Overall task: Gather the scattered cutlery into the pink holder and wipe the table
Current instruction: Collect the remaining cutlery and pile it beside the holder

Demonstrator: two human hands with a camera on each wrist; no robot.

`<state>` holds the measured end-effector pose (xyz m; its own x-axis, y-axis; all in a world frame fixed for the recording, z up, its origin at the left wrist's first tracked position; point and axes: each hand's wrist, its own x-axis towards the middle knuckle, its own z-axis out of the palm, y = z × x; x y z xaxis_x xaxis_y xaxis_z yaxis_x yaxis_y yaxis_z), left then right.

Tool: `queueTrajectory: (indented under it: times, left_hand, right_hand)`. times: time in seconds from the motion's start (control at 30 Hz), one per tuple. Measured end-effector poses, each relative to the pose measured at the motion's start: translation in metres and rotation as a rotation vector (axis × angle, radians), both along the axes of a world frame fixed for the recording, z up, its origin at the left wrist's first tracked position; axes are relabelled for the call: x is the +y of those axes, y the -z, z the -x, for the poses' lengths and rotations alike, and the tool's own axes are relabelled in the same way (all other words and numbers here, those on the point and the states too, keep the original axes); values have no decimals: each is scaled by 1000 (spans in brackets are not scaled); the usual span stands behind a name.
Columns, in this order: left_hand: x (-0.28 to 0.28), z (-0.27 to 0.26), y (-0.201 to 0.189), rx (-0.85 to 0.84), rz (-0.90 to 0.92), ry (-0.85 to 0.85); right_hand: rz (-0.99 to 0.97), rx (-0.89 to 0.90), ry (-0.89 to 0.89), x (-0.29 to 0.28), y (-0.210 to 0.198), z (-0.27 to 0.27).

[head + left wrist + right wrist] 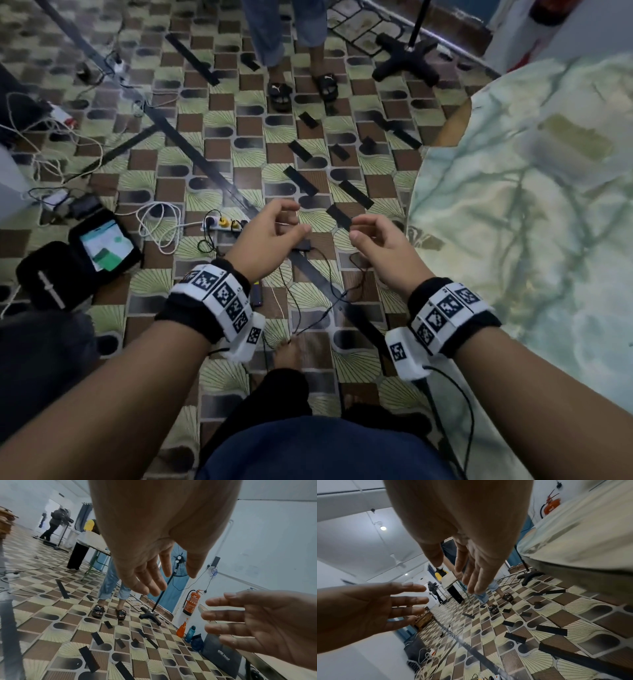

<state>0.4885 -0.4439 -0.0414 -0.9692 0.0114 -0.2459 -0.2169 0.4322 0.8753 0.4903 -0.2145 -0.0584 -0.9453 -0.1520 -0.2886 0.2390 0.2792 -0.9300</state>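
- While both hands are held out over the patterned floor [212,144], the left hand [270,236] and right hand [383,243] face each other, near but not touching, palms inward.
- Each hand's fingers [150,574] are loose and slightly bent, gripping nothing; the wrist views show them nearly straight.
- Both hands hang to the left of the table [534,212], a round top under a green marbled cover whose edge curves just beside the right hand.
- No cutlery or pink holder shows in any view, so their place and long axis cannot be told.
- Beyond the hands, away from the table, stands another person's feet in black slides [301,90].
- Black strips [301,180] lie scattered on the floor beside the table.
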Motion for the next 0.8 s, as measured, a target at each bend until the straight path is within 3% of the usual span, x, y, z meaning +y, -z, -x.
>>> queueTrajectory:
  times: [0.27,0.8]
  left_hand:
    - [-29,102,-1,-18,11,172]
    - [59,293,-9,2,50,339]
  right_hand:
    - [45,0,168,-27,-7,78]
    - [98,-11,343,43,-4,225]
